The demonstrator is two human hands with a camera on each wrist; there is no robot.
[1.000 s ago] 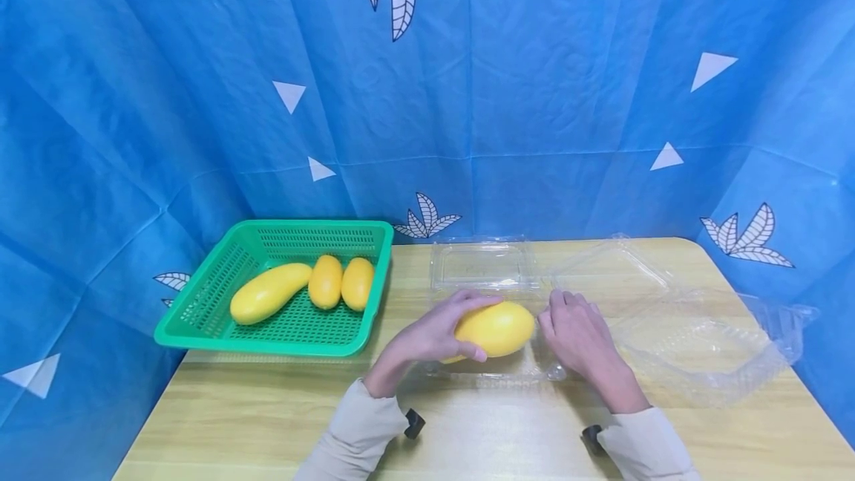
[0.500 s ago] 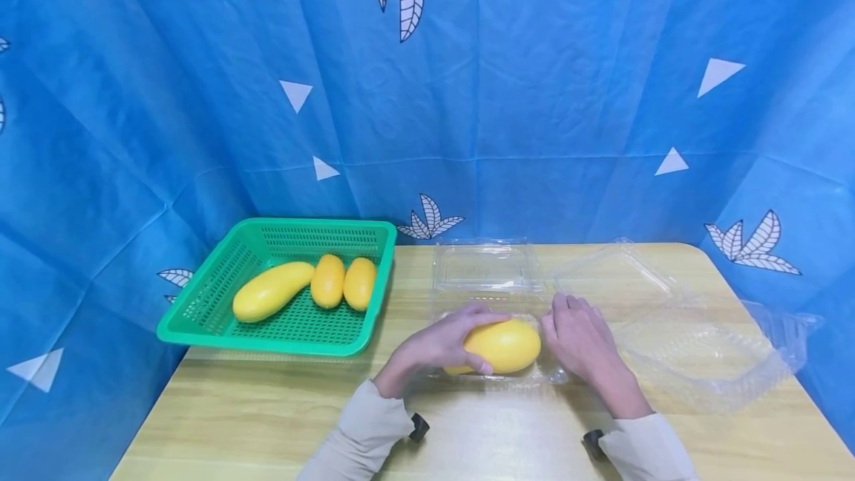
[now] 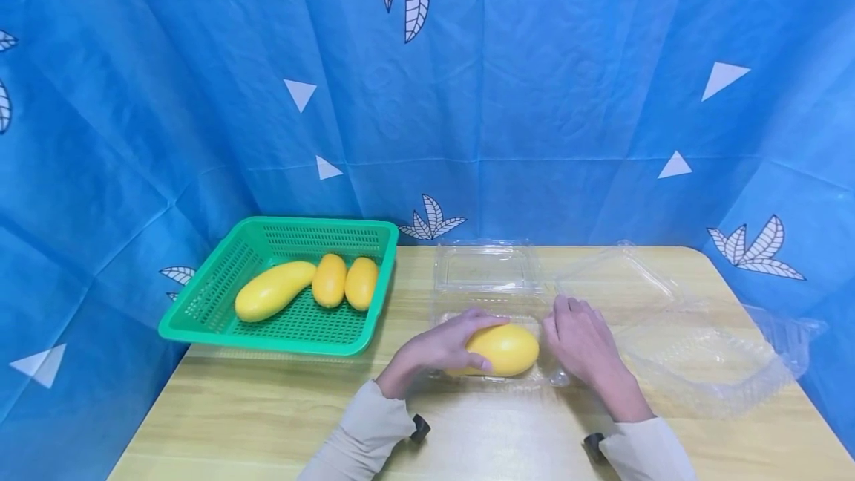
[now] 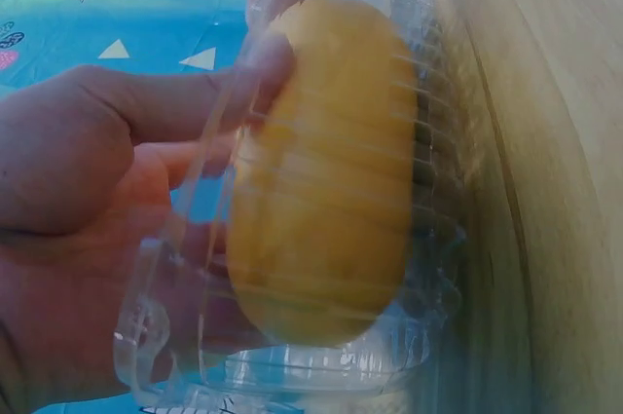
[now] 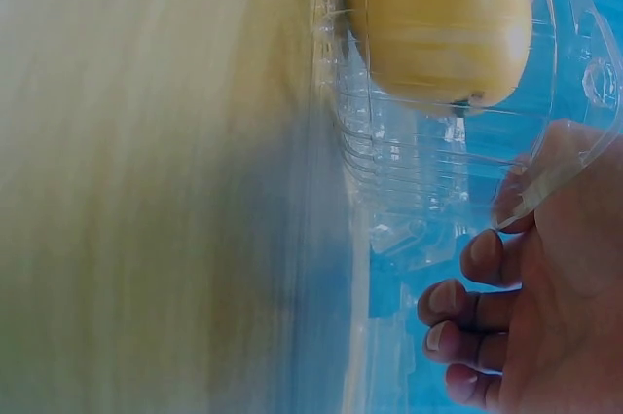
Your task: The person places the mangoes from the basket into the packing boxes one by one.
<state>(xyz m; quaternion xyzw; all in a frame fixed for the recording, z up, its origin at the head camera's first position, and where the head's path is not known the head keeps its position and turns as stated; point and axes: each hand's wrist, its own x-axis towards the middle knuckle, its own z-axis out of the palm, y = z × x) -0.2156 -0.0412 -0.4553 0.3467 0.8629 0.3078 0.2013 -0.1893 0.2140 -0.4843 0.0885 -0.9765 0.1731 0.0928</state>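
Lowered since the earlier frame, a large yellow oval fruit now lies inside the base of a clear plastic hinged container, midway along the tabletop with its lid folded open toward the back edge. Both hands are partly closed: the left hand curls around the fruit, while the right hand pinches the container's rim. A green perforated plastic basket at the back-left corner holds three yellow-orange fruits; more clear plastic packaging sits near the right edge. Blue leaf-printed fabric hangs behind.
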